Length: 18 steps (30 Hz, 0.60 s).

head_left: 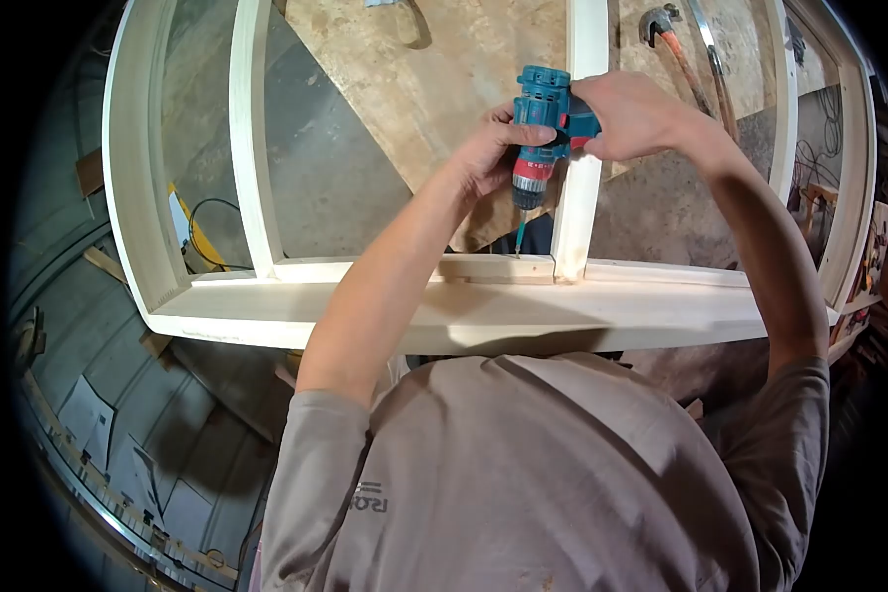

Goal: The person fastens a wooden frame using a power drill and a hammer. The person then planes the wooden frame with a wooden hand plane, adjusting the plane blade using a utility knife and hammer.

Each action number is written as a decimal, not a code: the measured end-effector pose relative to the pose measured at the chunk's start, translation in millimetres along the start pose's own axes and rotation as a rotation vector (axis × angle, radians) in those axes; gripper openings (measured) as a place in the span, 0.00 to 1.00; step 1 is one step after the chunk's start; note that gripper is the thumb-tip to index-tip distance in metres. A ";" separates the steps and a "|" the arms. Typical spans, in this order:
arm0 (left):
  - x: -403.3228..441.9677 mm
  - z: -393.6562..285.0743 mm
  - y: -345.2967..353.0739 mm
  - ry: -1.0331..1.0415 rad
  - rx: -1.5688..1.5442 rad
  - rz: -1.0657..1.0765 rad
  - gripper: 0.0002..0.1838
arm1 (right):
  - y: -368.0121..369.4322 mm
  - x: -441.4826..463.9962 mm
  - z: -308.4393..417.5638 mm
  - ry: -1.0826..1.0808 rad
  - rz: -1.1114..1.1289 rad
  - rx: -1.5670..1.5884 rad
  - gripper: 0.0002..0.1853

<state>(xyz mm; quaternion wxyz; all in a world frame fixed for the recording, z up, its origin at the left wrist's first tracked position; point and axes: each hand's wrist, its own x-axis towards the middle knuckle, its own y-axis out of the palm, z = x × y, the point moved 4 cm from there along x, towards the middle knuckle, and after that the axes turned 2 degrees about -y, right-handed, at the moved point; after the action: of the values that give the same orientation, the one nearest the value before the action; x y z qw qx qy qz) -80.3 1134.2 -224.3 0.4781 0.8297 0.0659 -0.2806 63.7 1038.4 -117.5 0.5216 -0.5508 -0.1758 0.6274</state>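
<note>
A teal and red cordless drill [535, 128] points toward my body, its thin bit reaching down to a short wood block [493, 268]. That block lies along the near rail [385, 308] of a pale wooden frame, left of an upright bar [579, 197]. My right hand [633, 116] is closed around the drill's grip, most of which it hides. From the other side, my left hand [490, 153] wraps the drill body with the thumb across its top. The bit's tip meets or nearly meets the block; I cannot tell whether it has gone in.
Beyond the bars, a hammer [673, 49] with an orange handle lies on a plywood sheet [365, 89], beside a long metal tool [712, 59]. A second bar [252, 138] crosses the frame at left. Cables [827, 123] hang at far right.
</note>
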 end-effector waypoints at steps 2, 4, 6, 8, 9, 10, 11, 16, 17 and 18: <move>0.8 -4.5 -3.4 -0.004 0.030 0.029 0.28 | 2.9 1.1 6.6 -0.029 -0.057 -0.092 0.21; -3.6 -11.8 -0.6 0.087 0.083 0.028 0.37 | 11.6 8.8 9.2 -0.030 -0.127 -0.167 0.23; -6.7 -23.5 -0.3 0.253 0.343 -0.103 0.41 | 12.2 17.1 15.4 0.034 -0.062 -0.220 0.27; -10.5 -34.8 2.9 0.395 0.528 -0.226 0.45 | 7.2 23.3 22.4 0.037 -0.016 -0.285 0.27; -11.0 -34.4 1.8 0.384 0.652 -0.229 0.44 | 7.7 22.6 24.9 0.043 0.011 -0.314 0.27; -7.6 -37.0 0.0 0.377 0.776 -0.230 0.43 | 7.2 21.9 24.7 0.053 0.018 -0.321 0.26; -4.1 -39.8 -1.1 0.373 0.899 -0.230 0.42 | 7.3 22.4 22.3 0.033 -0.033 -0.336 0.23; 1.7 -41.3 -0.2 0.370 1.075 -0.315 0.37 | 16.5 21.6 18.1 0.006 -0.091 -0.372 0.19; 1.6 -41.1 -0.6 0.371 1.076 -0.306 0.37 | 15.2 21.8 18.9 0.003 -0.095 -0.374 0.19; -0.4 -41.9 2.6 0.375 1.079 -0.293 0.38 | 13.6 20.8 19.7 0.004 -0.100 -0.379 0.19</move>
<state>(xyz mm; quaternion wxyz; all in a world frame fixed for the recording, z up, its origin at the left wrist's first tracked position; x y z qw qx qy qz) -62.8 1167.6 -206.0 -0.0750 0.9733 0.1110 -0.1862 43.3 1057.7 -132.4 0.4392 -0.6312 -0.3170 0.5552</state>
